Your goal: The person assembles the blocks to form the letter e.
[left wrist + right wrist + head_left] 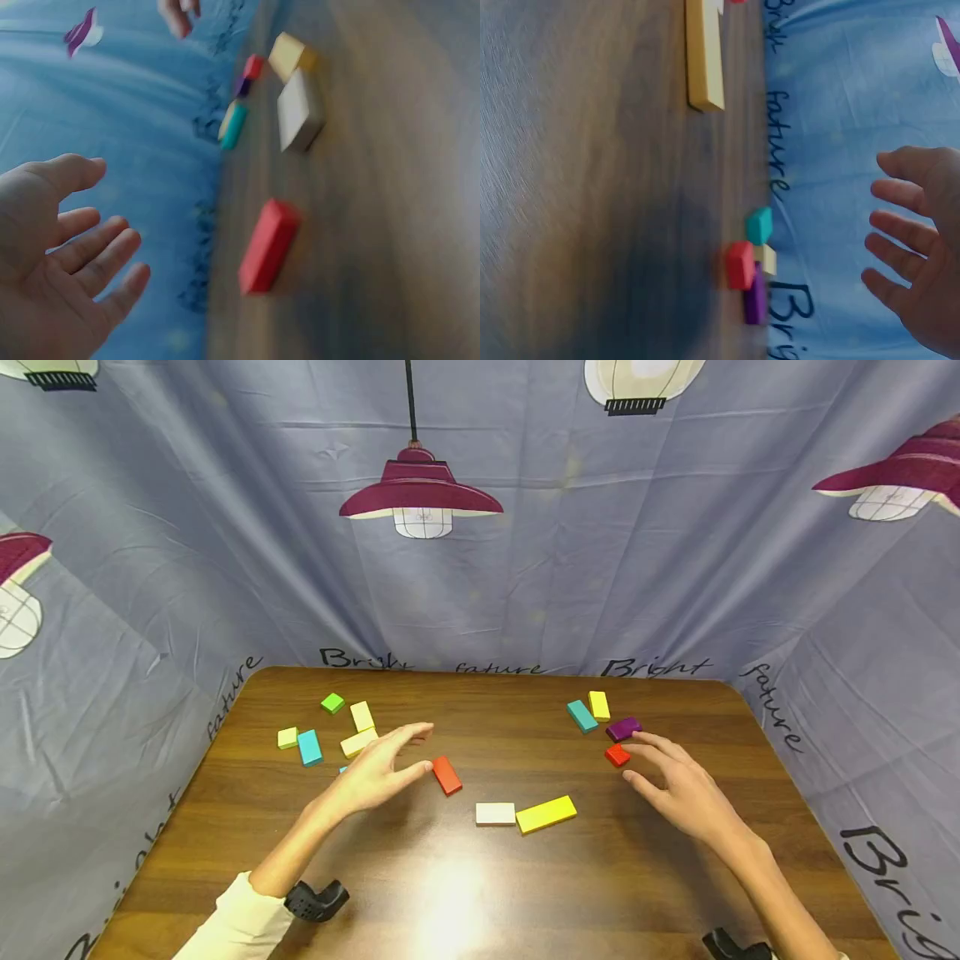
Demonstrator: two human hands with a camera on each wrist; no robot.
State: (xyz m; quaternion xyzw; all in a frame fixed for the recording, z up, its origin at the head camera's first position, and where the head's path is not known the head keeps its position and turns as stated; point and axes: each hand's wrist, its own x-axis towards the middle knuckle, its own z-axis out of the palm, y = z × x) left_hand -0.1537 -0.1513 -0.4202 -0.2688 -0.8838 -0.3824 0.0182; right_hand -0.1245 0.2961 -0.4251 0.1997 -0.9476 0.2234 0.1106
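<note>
Fingers (107,262) loosely apart | left hand (375,777) raised, near larger red block (447,776) | right hand (678,789) raised, near smaller red block (617,755)

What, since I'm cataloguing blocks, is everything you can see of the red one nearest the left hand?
The red block is a plain oblong with flat faces, perhaps painted wood. It lies flat on the table, slanted, its near end angled rightward, just right of the left hand, which appears not to touch it. No other block touches it.
</note>
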